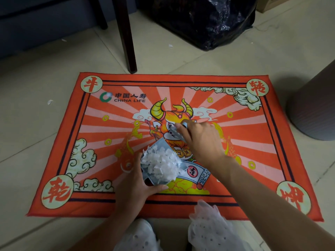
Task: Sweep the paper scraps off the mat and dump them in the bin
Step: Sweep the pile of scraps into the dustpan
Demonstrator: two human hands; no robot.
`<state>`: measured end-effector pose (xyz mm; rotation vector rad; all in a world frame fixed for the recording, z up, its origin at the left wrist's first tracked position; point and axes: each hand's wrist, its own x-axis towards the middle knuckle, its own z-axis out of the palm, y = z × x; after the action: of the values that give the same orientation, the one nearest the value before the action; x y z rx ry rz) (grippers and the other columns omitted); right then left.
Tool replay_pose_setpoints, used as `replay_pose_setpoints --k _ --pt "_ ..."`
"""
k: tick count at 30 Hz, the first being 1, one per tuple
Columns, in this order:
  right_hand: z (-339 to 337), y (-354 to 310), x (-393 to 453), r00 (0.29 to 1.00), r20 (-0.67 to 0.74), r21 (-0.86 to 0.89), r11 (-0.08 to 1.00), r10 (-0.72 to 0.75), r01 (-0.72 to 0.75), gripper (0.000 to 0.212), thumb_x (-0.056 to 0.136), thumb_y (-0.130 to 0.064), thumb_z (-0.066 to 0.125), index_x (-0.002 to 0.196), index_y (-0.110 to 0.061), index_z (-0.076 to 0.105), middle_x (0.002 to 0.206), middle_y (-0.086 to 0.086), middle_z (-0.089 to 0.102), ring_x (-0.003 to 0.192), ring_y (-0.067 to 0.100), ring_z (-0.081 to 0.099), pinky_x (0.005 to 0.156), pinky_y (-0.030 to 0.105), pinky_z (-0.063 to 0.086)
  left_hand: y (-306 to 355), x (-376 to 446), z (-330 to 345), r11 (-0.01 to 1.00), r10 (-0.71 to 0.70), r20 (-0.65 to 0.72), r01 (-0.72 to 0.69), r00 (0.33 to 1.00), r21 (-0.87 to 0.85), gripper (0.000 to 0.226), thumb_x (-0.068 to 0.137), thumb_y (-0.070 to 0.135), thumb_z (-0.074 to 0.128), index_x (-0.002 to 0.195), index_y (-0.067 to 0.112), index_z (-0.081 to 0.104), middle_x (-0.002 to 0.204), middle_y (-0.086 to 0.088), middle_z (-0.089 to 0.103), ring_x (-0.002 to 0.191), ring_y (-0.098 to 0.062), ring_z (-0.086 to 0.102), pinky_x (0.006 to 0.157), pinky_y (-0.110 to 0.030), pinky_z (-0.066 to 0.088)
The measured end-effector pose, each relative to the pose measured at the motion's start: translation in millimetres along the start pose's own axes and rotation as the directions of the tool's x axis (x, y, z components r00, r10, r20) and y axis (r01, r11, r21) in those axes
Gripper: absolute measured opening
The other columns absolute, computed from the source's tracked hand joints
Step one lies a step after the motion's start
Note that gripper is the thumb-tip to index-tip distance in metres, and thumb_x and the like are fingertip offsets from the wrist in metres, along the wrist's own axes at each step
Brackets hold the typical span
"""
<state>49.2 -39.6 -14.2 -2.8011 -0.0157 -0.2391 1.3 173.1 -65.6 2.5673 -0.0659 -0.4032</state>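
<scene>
Filling a small grey dustpan [159,165], white paper scraps [163,163] sit heaped above the orange mat [253,142]. The left hand [137,185] grips the pan's underside, likely tilting it so nothing spills. The right hand [201,140] closes around a little brush [178,131], bristles on the mat. A grey bin [315,105] stands just right.

The mat [174,147] under me is matt printed cloth with a short, soft nap, lying on smooth pale floor tiles [45,73]. At twelve o'clock a glossy, crinkled black plastic bag [208,22] catches light; the paper scraps [161,163] look thin, white and crumpled.
</scene>
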Motion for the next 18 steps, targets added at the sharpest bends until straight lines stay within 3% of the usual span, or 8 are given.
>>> replay_pose_setpoints --k 3,7,12,16,18 --pt "2.1 -6.3 -2.9 1.000 0.009 0.004 1.000 -0.022 0.022 0.037 0.099 -0.041 0.046 0.072 -0.018 0.054 0.049 -0.002 0.035 0.046 0.035 0.050 0.041 0.026 0.016 -1.2 0.3 -0.1 1.000 -0.022 0.013 0.022 1.000 -0.002 0.129 0.041 0.075 0.072 0.151 0.023 0.029 0.127 0.001 0.065 0.101 -0.023 0.068 0.067 -0.024 0.042" --pt "3.7 -17.8 -9.1 0.999 0.011 0.024 0.999 -0.042 0.042 0.034 0.097 -0.039 0.052 0.067 -0.024 0.044 0.048 -0.008 0.022 0.039 0.026 0.029 0.041 0.024 0.014 2.0 0.2 -2.6 0.999 -0.024 0.028 0.025 0.999 -0.025 0.127 0.043 0.065 0.084 0.150 0.020 0.031 0.129 0.003 0.063 0.105 -0.022 0.066 0.065 -0.018 0.037" --pt "12.9 -29.3 -17.0 0.999 -0.016 0.065 0.997 -0.048 0.049 0.039 0.096 -0.041 0.037 0.067 -0.020 0.052 0.042 -0.002 0.039 0.038 0.028 0.046 0.044 0.024 0.019 3.0 1.8 -5.1 0.999 -0.034 0.053 0.035 0.998 -0.028 0.127 0.044 0.065 0.083 0.151 0.020 0.030 0.129 0.002 0.064 0.107 -0.022 0.066 0.070 -0.022 0.041" --pt "10.6 -29.9 -17.1 1.000 -0.020 0.106 0.994 -0.023 0.025 0.038 0.098 -0.041 0.037 0.067 -0.021 0.047 0.043 -0.004 0.030 0.037 0.028 0.042 0.044 0.025 0.020 2.6 2.7 -6.2 0.999 -0.014 0.067 0.016 0.998 -0.028 0.128 0.041 0.078 0.067 0.148 0.015 0.037 0.119 -0.003 0.069 0.093 -0.026 0.070 0.060 -0.023 0.041" --pt "8.7 -29.7 -17.4 1.000 -0.015 0.113 0.993 -0.021 0.023 0.038 0.098 -0.041 0.039 0.068 -0.020 0.050 0.044 -0.005 0.030 0.037 0.026 0.040 0.044 0.025 0.021 0.2 2.9 -6.5 0.999 -0.007 0.068 0.010 0.998 -0.033 0.126 0.041 0.083 0.061 0.144 0.013 0.043 0.110 -0.003 0.072 0.083 -0.025 0.072 0.051 -0.013 0.034"
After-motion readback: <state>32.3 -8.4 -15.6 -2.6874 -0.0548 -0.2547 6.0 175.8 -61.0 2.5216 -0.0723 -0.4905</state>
